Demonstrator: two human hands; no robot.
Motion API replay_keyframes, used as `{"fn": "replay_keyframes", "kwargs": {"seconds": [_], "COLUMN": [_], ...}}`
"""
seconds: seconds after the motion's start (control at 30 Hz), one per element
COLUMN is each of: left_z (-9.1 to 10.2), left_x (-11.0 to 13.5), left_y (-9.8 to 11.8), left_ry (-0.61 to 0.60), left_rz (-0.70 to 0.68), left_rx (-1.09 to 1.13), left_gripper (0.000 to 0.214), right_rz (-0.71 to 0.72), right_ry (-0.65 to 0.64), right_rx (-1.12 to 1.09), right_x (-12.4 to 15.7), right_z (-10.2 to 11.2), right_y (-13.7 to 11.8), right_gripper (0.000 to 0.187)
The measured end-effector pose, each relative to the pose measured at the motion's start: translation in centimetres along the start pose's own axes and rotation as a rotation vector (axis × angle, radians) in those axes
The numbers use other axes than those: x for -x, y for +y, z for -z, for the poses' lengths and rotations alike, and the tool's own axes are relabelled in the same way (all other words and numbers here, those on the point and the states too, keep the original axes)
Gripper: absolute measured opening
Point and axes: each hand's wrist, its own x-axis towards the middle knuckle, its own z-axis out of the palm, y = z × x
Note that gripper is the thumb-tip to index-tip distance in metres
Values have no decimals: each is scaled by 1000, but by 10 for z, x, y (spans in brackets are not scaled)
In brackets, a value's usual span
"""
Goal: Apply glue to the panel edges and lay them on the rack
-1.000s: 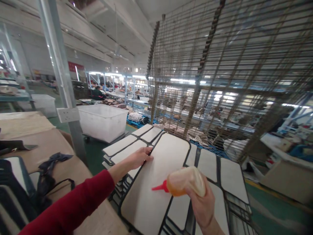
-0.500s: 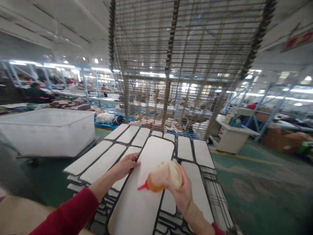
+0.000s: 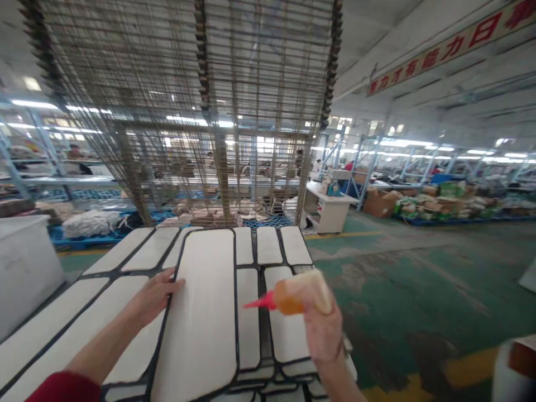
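Observation:
In my right hand [image 3: 324,330] is a squeeze bottle [image 3: 293,295] with amber liquid and a red pointed nozzle, tipped sideways so that the nozzle points left. It hangs over the right part of the stack, slightly blurred. My left hand [image 3: 151,297] grips the left edge of a long white panel [image 3: 203,318] with rounded corners and black edging, its fingertips lying on the white face. This panel rests on top of other white panels [image 3: 125,307] with the same black edging, laid out in rows and stacked in layers. Whether the nozzle lets out liquid, I cannot tell.
Behind the panels rises a tall wire rack [image 3: 221,123], leaning over them. A white bin [image 3: 25,268] stands at the left. A white cabinet table [image 3: 330,206] is at the back right, with cardboard boxes [image 3: 379,202] beyond it. Green floor [image 3: 410,279] stretches along the right.
My view has swung to the right. The bottle has moved from above the top panel to right of it, its nozzle now nearly level. My left hand stays at the panel's left edge.

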Motion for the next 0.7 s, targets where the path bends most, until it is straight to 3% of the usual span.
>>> {"fn": "replay_keyframes", "kwargs": {"seconds": [0.07, 0.13, 0.2, 0.33, 0.43, 0.5, 0.6, 0.7], "left_z": [-16, -46, -90, -201, -279, -319, -358, -374], "left_x": [-10, -16, -19, -18, -16, -16, -16, -22], "left_y": [-8, -21, -38, -88, -135, -166, -203, -229], "left_ry": [-12, -53, -89, -235, -149, -98, -44, 29], "left_rz": [-10, -17, -2, 106, 174, 196, 205, 176], "left_rx": [12, 30, 56, 114, 97, 77, 47, 23], "left_gripper": [46, 42, 40, 46, 63, 69, 64, 59], "right_rz": [48, 95, 112, 61, -106, -219, -357, -449], "right_ry": [167, 302, 385, 506, 589, 647, 725, 715], "right_rx": [-103, -181, -227, -270, -298, -311, -304, -291], "right_x": [-45, -86, -113, -140, -156, -166, -179, -185], "right_z": [33, 70, 107, 172, 214, 241, 280, 309], "right_y": [-20, -42, -61, -75, -65, -52, -28, -3], "right_gripper": [40, 37, 33, 21, 23, 23, 20, 22]}}
